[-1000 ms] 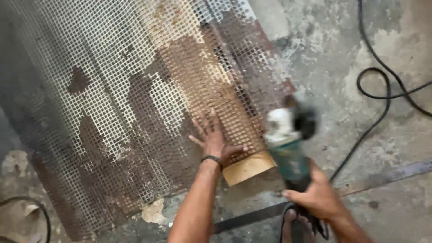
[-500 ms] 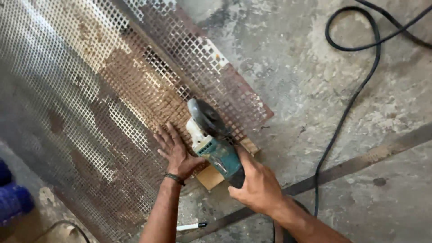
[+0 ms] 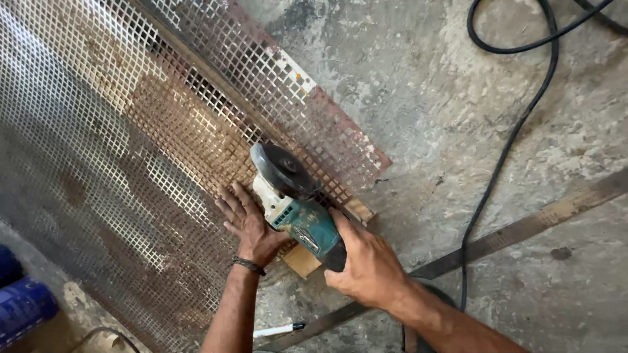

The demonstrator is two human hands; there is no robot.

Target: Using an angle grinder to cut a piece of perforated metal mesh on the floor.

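A large rusty perforated metal sheet (image 3: 131, 150) lies on the concrete floor. My left hand (image 3: 245, 222) presses flat on it near its lower edge, fingers spread. My right hand (image 3: 366, 265) grips the teal body of an angle grinder (image 3: 294, 209), whose dark disc (image 3: 281, 168) sits over the sheet just right of my left hand. A wooden block (image 3: 304, 260) sticks out from under the sheet's edge below the grinder.
A black power cable (image 3: 510, 150) loops across the concrete floor (image 3: 458, 98) at right. A flat metal strip (image 3: 523, 229) runs diagonally past my right arm. A white marker (image 3: 278, 330) lies by the bottom edge. A blue object (image 3: 23, 307) sits bottom left.
My right hand brought the grinder from beside the sheet onto it, next to my left hand. The view has shifted and moved closer; my left hand stays flat on the sheet.
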